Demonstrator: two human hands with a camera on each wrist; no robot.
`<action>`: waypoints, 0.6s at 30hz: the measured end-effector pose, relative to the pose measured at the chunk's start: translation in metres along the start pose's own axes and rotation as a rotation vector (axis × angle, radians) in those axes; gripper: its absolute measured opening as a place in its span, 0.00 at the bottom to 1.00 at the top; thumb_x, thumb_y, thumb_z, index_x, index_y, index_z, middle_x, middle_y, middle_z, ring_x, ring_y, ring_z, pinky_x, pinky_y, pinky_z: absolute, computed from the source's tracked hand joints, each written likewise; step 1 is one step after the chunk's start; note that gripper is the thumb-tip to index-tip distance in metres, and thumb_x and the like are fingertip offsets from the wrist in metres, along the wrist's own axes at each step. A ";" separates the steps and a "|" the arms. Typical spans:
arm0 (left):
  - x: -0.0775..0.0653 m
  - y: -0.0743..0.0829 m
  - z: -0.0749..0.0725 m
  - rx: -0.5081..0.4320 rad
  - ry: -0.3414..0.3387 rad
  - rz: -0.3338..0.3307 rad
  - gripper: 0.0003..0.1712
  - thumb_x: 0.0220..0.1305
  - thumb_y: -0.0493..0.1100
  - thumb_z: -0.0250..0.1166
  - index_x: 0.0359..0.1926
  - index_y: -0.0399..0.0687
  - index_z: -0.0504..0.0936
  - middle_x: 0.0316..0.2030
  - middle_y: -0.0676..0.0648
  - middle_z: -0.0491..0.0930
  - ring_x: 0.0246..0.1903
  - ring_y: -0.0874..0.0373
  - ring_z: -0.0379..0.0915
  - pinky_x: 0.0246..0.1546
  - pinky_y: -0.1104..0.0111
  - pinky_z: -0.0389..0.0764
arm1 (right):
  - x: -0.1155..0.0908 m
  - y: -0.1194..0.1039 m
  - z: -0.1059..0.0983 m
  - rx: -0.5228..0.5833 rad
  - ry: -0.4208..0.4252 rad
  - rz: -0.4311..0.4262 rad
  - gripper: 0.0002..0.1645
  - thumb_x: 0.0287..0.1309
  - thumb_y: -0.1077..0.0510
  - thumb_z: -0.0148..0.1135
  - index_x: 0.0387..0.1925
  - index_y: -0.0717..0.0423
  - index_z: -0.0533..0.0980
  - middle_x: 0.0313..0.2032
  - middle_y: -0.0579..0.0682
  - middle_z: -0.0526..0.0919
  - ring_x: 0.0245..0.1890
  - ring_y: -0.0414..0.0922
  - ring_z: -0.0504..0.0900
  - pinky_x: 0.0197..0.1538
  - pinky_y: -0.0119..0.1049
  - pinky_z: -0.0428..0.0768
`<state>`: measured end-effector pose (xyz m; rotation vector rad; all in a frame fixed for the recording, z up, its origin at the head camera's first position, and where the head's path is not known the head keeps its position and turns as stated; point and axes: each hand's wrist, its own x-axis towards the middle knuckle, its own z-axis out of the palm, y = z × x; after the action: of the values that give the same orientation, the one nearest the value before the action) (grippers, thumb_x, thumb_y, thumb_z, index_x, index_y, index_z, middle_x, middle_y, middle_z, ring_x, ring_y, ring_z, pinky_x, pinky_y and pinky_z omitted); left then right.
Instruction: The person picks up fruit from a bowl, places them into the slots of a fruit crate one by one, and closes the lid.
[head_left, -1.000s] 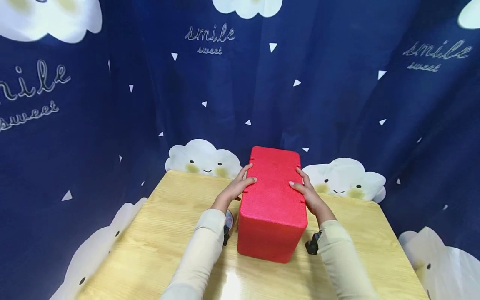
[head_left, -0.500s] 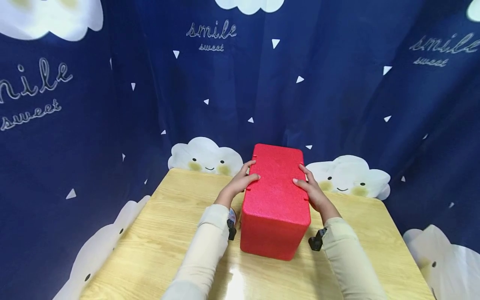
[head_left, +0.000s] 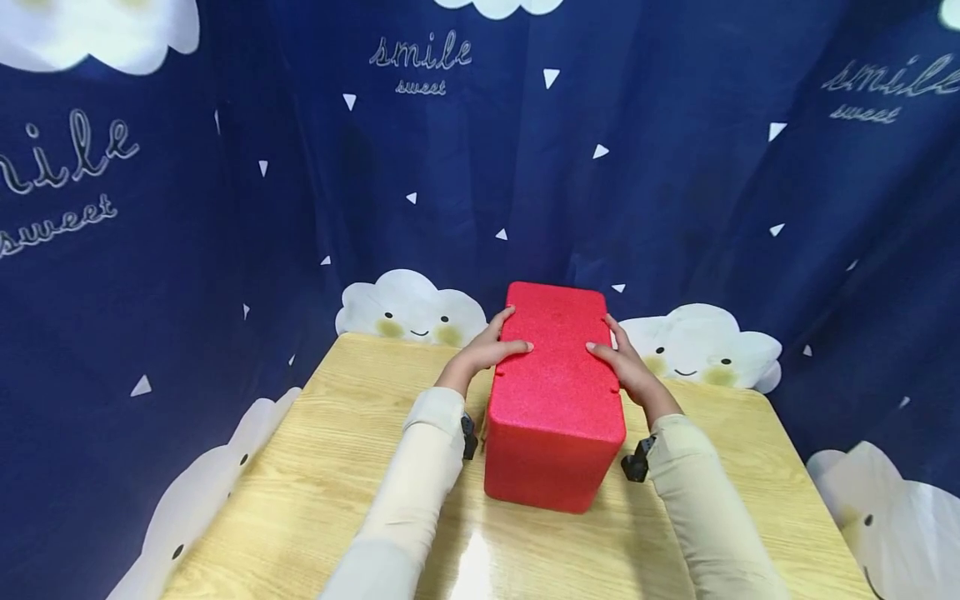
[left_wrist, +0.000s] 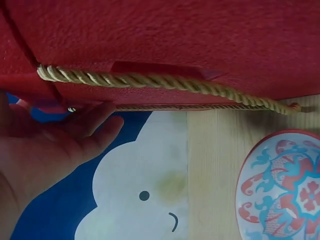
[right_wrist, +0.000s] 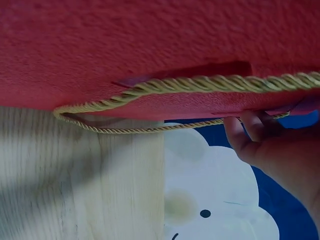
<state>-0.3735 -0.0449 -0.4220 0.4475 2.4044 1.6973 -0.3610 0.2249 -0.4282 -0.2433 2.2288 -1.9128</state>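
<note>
A red box (head_left: 555,392) with rounded edges stands on the wooden table. My left hand (head_left: 483,354) holds its left side, thumb lying on the top face and fingers down the side. On the right side my right hand (head_left: 628,368) holds it the same way. In the left wrist view, a twisted gold rope (left_wrist: 150,81) runs along the box beside a shallow recess, with the left fingertips (left_wrist: 107,132) right by the lower strand. A matching rope (right_wrist: 200,84) hangs on the other side in the right wrist view, the right fingertips (right_wrist: 234,131) overlapping its lower strand.
A round plate (left_wrist: 285,185) with a red and blue pattern lies on the table left of the box, hidden in the head view. The pale wooden table (head_left: 337,433) is surrounded by a dark blue curtain (head_left: 465,150) printed with clouds. Black wrist cameras (head_left: 638,460) sit close beside the box.
Both hands have shifted slightly away from me, the left thumb reaching further over the top. The box has edged a little farther back, and the left wrist now covers the plate in the head view.
</note>
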 end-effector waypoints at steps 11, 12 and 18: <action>0.009 0.002 -0.002 0.066 0.007 -0.108 0.55 0.49 0.57 0.67 0.72 0.65 0.45 0.65 0.45 0.57 0.55 0.49 0.62 0.46 0.52 0.71 | 0.011 -0.007 -0.007 -0.185 -0.027 0.094 0.49 0.60 0.47 0.52 0.72 0.34 0.33 0.61 0.65 0.58 0.32 0.48 0.79 0.30 0.47 0.79; 0.009 0.003 -0.003 0.071 0.001 -0.124 0.56 0.48 0.58 0.68 0.72 0.66 0.44 0.64 0.45 0.57 0.55 0.49 0.62 0.44 0.52 0.71 | 0.010 -0.012 -0.007 -0.191 -0.034 0.103 0.49 0.60 0.47 0.52 0.72 0.35 0.32 0.61 0.66 0.57 0.32 0.48 0.79 0.30 0.48 0.79; 0.010 0.011 -0.006 0.083 -0.014 -0.161 0.59 0.43 0.58 0.72 0.72 0.65 0.45 0.63 0.46 0.58 0.52 0.51 0.64 0.39 0.57 0.73 | 0.005 -0.027 -0.005 -0.245 -0.036 0.115 0.55 0.57 0.47 0.58 0.72 0.43 0.33 0.61 0.68 0.56 0.36 0.54 0.79 0.31 0.49 0.80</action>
<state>-0.3828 -0.0438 -0.4088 0.2666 2.4352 1.5279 -0.3675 0.2241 -0.4010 -0.1789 2.3954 -1.5658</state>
